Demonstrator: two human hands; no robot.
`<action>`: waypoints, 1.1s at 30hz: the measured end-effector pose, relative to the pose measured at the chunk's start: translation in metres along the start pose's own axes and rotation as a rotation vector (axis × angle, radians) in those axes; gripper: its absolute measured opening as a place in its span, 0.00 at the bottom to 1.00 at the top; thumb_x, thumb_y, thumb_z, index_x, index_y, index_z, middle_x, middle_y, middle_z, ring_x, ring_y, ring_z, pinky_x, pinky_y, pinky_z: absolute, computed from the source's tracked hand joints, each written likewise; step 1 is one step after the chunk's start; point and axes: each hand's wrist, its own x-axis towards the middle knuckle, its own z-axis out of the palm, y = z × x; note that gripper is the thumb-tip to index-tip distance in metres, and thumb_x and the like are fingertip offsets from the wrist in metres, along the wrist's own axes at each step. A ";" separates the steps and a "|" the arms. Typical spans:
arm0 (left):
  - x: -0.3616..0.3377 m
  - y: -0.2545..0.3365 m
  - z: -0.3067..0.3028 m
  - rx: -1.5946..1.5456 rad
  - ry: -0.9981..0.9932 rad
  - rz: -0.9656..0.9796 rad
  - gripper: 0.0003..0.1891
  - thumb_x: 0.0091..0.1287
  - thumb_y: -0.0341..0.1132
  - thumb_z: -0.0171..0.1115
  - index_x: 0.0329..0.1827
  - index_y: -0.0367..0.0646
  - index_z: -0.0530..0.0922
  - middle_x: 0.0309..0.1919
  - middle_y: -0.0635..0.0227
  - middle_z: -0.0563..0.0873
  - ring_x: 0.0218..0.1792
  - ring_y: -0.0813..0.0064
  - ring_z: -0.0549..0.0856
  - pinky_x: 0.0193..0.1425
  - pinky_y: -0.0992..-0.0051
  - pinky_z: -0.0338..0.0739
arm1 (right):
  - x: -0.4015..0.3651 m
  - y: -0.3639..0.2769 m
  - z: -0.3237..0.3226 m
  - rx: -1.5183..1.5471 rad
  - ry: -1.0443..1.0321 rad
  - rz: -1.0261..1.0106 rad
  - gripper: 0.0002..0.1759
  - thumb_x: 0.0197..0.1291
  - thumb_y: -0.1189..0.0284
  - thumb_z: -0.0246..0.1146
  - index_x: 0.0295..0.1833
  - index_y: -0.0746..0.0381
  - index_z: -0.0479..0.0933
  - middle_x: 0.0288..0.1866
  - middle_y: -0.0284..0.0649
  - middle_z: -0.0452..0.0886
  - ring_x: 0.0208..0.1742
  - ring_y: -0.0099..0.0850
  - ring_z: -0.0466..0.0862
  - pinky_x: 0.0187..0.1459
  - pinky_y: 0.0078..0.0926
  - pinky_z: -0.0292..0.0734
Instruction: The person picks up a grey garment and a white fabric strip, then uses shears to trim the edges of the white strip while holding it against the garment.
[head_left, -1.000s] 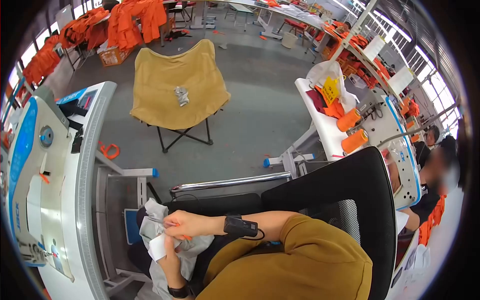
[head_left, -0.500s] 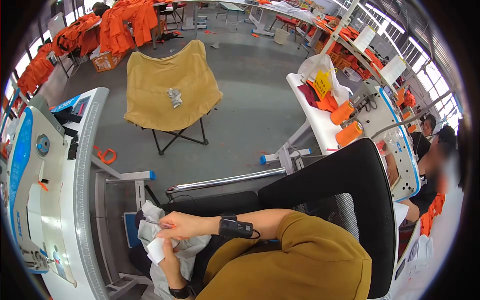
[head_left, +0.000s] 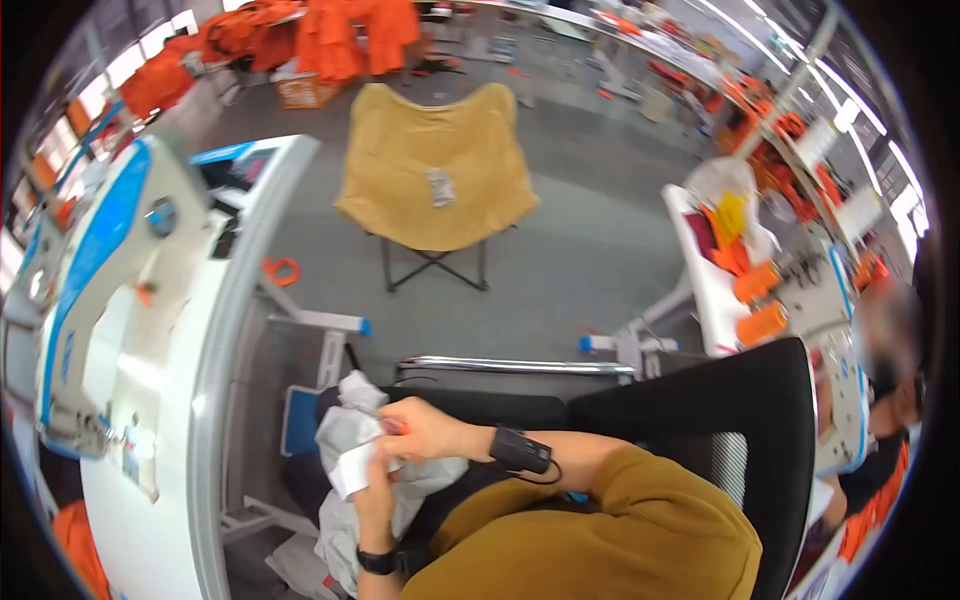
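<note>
My right hand is closed around small thread snips. Only a bit of their orange-red handle shows now; the blades are hard to make out. Just below it, my left hand pinches a light grey garment with a small white piece at its edge. The garment drapes over my lap and hangs down beside my leg. Both hands meet at the cloth, the right above the left.
A white sewing table with a sewing machine stands at the left. A tan folding chair bears a small grey scrap. My black chair back rises at the right. Orange thread cones stand near a co-worker's machine.
The view has swung left, so the surroundings appear farther right. The snips' blades, visible against the cloth before, no longer show clearly. Both hands remain together at the garment.
</note>
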 end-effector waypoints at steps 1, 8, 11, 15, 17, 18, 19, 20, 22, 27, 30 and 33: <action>-0.002 -0.001 0.003 0.003 0.049 0.003 0.10 0.69 0.34 0.50 0.42 0.40 0.79 0.26 0.74 0.79 0.22 0.86 0.74 0.23 0.84 0.66 | 0.005 0.008 -0.003 -0.243 0.046 -0.236 0.12 0.49 0.72 0.62 0.23 0.63 0.65 0.13 0.35 0.67 0.15 0.22 0.69 0.18 0.22 0.63; -0.011 -0.015 0.001 0.177 0.081 0.204 0.07 0.66 0.28 0.52 0.37 0.34 0.78 0.25 0.65 0.78 0.28 0.72 0.77 0.32 0.71 0.70 | 0.007 0.011 0.007 -0.489 0.167 -0.634 0.14 0.41 0.74 0.63 0.21 0.63 0.62 0.13 0.39 0.59 0.13 0.32 0.62 0.17 0.25 0.59; -0.012 -0.003 0.002 0.116 0.084 0.220 0.06 0.64 0.26 0.52 0.32 0.35 0.77 0.23 0.64 0.77 0.26 0.70 0.76 0.31 0.70 0.70 | 0.010 0.017 0.004 -0.472 0.142 -0.641 0.14 0.40 0.76 0.63 0.18 0.62 0.61 0.12 0.39 0.59 0.12 0.32 0.62 0.16 0.24 0.58; -0.007 0.008 -0.001 0.109 0.020 0.307 0.04 0.63 0.26 0.53 0.32 0.35 0.76 0.22 0.67 0.77 0.26 0.73 0.76 0.30 0.72 0.69 | 0.009 0.013 0.006 -0.396 0.118 -0.554 0.15 0.44 0.76 0.62 0.18 0.62 0.60 0.12 0.34 0.57 0.14 0.21 0.60 0.18 0.21 0.54; -0.009 0.002 0.005 -0.018 0.141 0.249 0.04 0.64 0.28 0.55 0.34 0.37 0.76 0.23 0.71 0.77 0.24 0.79 0.75 0.28 0.77 0.69 | 0.014 0.010 0.002 -0.320 0.051 -0.407 0.15 0.49 0.75 0.61 0.20 0.62 0.60 0.13 0.32 0.59 0.16 0.18 0.60 0.18 0.20 0.56; -0.008 0.010 0.005 -0.101 0.114 0.140 0.05 0.66 0.30 0.54 0.36 0.38 0.77 0.24 0.73 0.77 0.23 0.82 0.74 0.26 0.80 0.68 | 0.019 0.010 -0.002 -0.264 0.013 -0.313 0.15 0.52 0.75 0.60 0.21 0.62 0.61 0.13 0.31 0.60 0.16 0.18 0.60 0.18 0.20 0.57; -0.008 0.018 0.003 -0.186 0.096 0.014 0.06 0.67 0.32 0.54 0.38 0.40 0.77 0.25 0.74 0.77 0.22 0.85 0.73 0.24 0.83 0.67 | 0.017 0.004 0.001 -0.136 0.009 -0.201 0.14 0.57 0.72 0.60 0.24 0.62 0.63 0.15 0.29 0.61 0.17 0.16 0.61 0.17 0.19 0.57; -0.006 0.017 0.002 -0.240 0.100 0.018 0.07 0.68 0.34 0.53 0.38 0.41 0.76 0.24 0.74 0.77 0.21 0.86 0.73 0.22 0.84 0.66 | 0.013 -0.008 0.004 -0.014 0.004 -0.080 0.13 0.61 0.69 0.59 0.27 0.61 0.65 0.17 0.26 0.63 0.18 0.14 0.62 0.17 0.17 0.57; -0.005 0.019 -0.002 -0.316 0.143 0.030 0.05 0.68 0.32 0.54 0.36 0.41 0.76 0.23 0.75 0.76 0.21 0.85 0.73 0.23 0.82 0.66 | 0.002 -0.024 0.004 0.068 -0.055 -0.028 0.13 0.68 0.62 0.53 0.35 0.60 0.67 0.19 0.26 0.65 0.18 0.13 0.62 0.17 0.13 0.55; -0.002 0.028 -0.013 -0.393 0.190 -0.008 0.06 0.69 0.33 0.53 0.36 0.40 0.75 0.23 0.74 0.76 0.22 0.85 0.73 0.25 0.82 0.67 | -0.017 -0.024 0.015 0.254 -0.130 0.127 0.19 0.72 0.58 0.42 0.41 0.63 0.69 0.19 0.28 0.64 0.17 0.14 0.56 0.20 0.12 0.51; 0.000 0.027 -0.016 -0.408 0.129 0.058 0.07 0.69 0.33 0.53 0.36 0.39 0.75 0.24 0.73 0.76 0.22 0.85 0.73 0.24 0.82 0.67 | -0.022 -0.027 0.020 0.174 -0.129 0.172 0.21 0.73 0.58 0.41 0.43 0.65 0.69 0.18 0.28 0.63 0.17 0.13 0.55 0.20 0.12 0.51; -0.001 0.030 -0.015 -0.383 0.162 0.068 0.07 0.68 0.32 0.53 0.34 0.39 0.75 0.23 0.73 0.75 0.22 0.85 0.73 0.24 0.82 0.67 | -0.021 -0.024 0.020 0.157 -0.152 0.158 0.22 0.73 0.57 0.41 0.42 0.65 0.69 0.19 0.27 0.62 0.17 0.13 0.56 0.19 0.13 0.51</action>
